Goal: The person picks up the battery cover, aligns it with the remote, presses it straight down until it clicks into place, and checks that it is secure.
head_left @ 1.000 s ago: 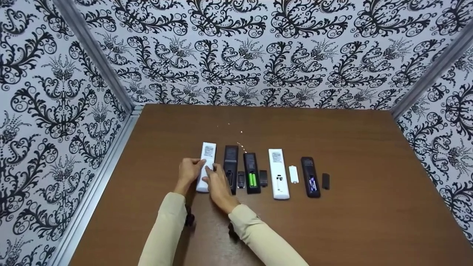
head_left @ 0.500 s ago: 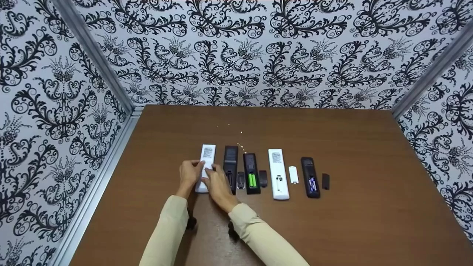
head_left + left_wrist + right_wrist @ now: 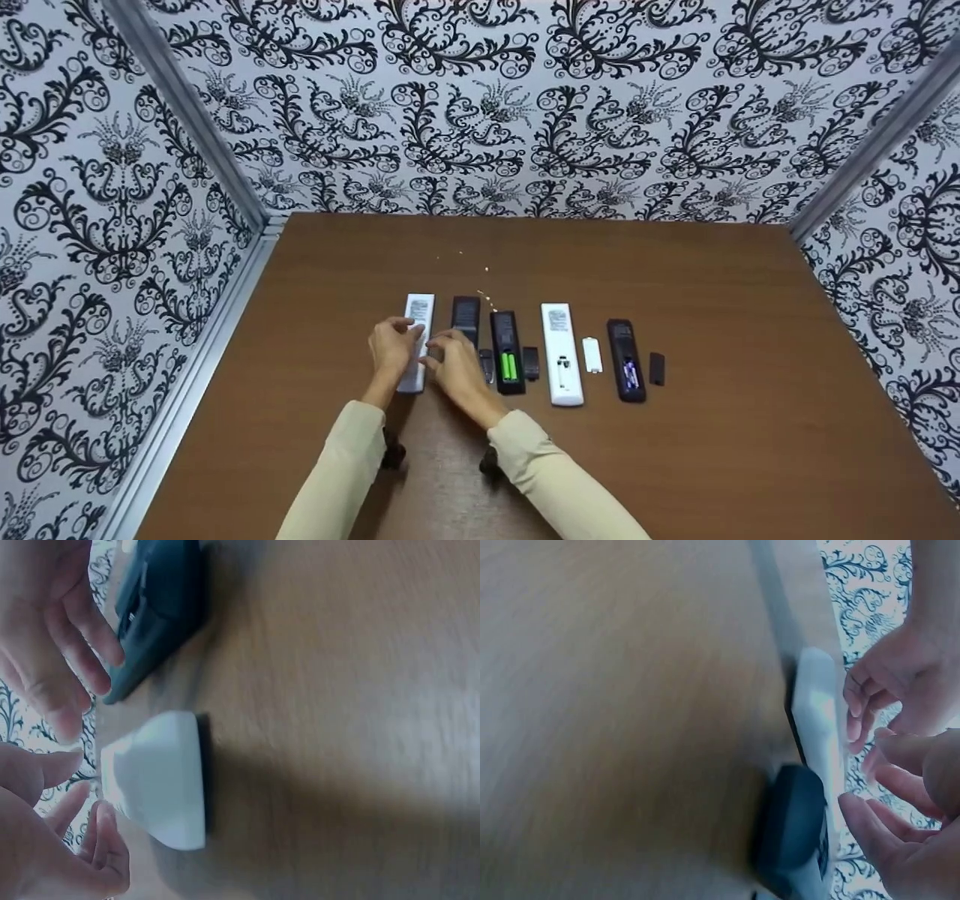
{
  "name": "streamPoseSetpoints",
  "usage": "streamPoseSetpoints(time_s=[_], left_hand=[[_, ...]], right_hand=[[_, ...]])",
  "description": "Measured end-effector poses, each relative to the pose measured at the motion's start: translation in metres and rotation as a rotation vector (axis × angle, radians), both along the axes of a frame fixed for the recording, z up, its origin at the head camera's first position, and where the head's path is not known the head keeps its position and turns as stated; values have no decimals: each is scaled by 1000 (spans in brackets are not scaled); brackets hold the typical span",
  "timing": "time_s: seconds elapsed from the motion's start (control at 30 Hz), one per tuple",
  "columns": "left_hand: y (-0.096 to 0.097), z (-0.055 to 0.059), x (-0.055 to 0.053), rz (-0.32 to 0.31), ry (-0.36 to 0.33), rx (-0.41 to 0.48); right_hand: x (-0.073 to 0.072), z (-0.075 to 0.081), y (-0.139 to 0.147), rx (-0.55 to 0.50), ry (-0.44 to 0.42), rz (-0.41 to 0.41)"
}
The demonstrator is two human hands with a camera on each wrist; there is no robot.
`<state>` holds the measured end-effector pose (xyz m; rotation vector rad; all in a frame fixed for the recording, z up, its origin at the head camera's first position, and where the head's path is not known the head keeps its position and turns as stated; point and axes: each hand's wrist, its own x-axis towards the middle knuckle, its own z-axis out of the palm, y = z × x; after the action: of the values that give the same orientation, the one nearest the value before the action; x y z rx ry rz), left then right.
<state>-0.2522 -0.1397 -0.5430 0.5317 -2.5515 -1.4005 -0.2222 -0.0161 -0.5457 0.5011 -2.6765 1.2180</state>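
Head view: patterned walls (image 3: pixel 480 112) border the brown table (image 3: pixel 712 457) bearing remotes (image 3: pixel 420 312).

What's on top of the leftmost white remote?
A printed label shows on the far end of the leftmost white remote. In the head view, the left hand covers part of its middle; the surface beneath, and whether hand and remote touch, can't be made out.

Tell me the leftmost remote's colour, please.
The leftmost remote is white, best seen in the head view.

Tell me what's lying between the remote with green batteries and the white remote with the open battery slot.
One small black cover lies there, as the head view shows.
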Motion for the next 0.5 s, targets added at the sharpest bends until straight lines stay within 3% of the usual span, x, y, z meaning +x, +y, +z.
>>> streamPoseSetpoints(time_s=[0.23,0.5], left_hand=[[13,8,-2,-25,-13,-18],[32,13,-2,-98,-37,-10]], right_hand=[[2,9,23,51,4,-59],[7,15,45,126,-38,-151]])
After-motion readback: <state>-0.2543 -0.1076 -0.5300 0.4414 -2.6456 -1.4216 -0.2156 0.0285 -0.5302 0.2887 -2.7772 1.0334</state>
